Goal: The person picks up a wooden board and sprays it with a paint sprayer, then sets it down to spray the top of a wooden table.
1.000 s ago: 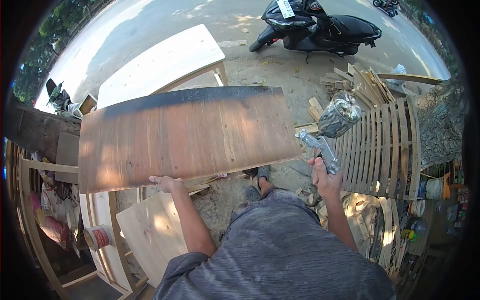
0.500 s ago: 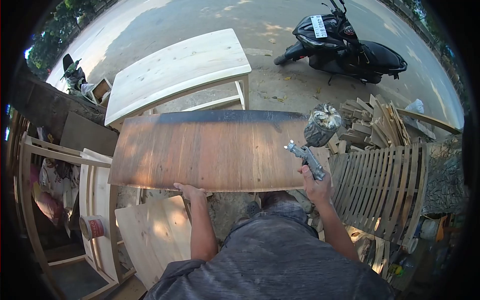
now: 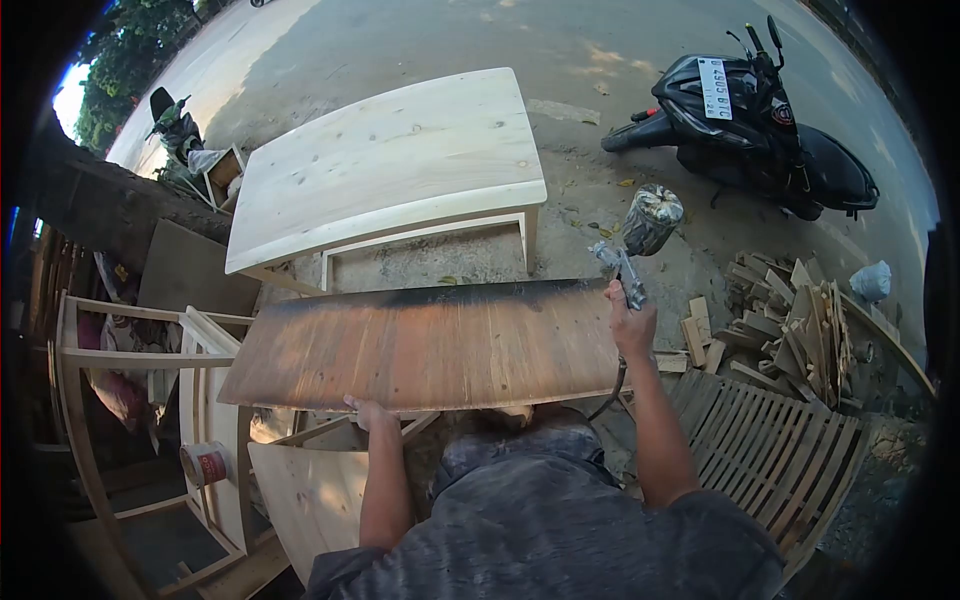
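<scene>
A brown wooden board (image 3: 430, 350) with a dark, blackened far edge stretches across in front of me. My left hand (image 3: 372, 412) grips its near edge, the other fingers hidden underneath. Raised over the board's right end, my right hand (image 3: 632, 322) is wrapped around the handle of a metal spray gun (image 3: 630, 276). A paint-smeared cup (image 3: 652, 222) sits on top of the gun, and a dark hose (image 3: 612, 395) hangs below the hand. Beyond the board stands a pale unpainted wooden table (image 3: 390, 165).
A black motorcycle (image 3: 740, 130) is parked at the far right. Wood offcuts (image 3: 790, 320) are heaped near a slatted wooden bench (image 3: 765, 450). On the left are an unfinished wooden frame (image 3: 150, 358) and a small paint bucket (image 3: 206, 464). A pale panel (image 3: 310, 490) lies near my left arm.
My right hand has moved the spray gun forward, away from my body, toward the board's far right corner. The left hand still holds the near edge. The camera view has shifted.
</scene>
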`<state>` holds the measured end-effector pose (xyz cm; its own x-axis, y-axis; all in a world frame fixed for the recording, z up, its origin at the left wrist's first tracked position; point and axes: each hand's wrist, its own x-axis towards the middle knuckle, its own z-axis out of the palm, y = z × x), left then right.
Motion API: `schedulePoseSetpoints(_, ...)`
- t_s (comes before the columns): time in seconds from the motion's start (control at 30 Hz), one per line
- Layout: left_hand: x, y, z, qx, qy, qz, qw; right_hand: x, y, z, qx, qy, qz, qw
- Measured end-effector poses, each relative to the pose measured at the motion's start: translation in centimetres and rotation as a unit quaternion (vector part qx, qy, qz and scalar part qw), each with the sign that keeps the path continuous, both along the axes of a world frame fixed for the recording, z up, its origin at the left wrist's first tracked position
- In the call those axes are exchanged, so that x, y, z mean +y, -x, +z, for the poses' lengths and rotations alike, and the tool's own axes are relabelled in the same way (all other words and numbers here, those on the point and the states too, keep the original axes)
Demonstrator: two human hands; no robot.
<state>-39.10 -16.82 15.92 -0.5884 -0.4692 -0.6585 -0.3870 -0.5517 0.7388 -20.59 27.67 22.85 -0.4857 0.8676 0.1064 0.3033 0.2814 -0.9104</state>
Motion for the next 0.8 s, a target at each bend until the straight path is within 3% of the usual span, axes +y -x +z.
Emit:
schedulePoseSetpoints(0.17,0.6,4.5,-1.2,-0.038,0.065,-0.018,0.997,2.2,7.3,-1.8,-0.029,-0.03,-0.032,0.999)
schedulePoseSetpoints(0.3,-0.5,9.1,-1.2,-0.098,0.1,-0.044,0.989,0.9,13.4,-3.6,-0.009,-0.057,0.024,0.998)
schedulePoseSetpoints(0.5,-6.0,17.4,-10.4,-0.127,0.142,-0.118,0.975,-8.9,24.1,-4.7,-0.053,0.008,0.102,0.993)
schedulePoseSetpoints(0.57,-7.4,19.7,-12.9,-0.139,0.159,-0.169,0.963,-13.2,28.9,-5.1,-0.013,-0.022,0.114,0.993)
schedulePoseSetpoints(0.67,-7.1,23.2,-8.2,-0.214,0.127,-0.25,0.936,-19.4,34.3,-6.2,-0.051,-0.005,0.157,0.986)
schedulePoseSetpoints(0.8,-9.9,26.1,-9.0,-0.209,0.082,-0.245,0.943,-26.7,42.0,-5.7,0.022,0.048,0.24,0.969)
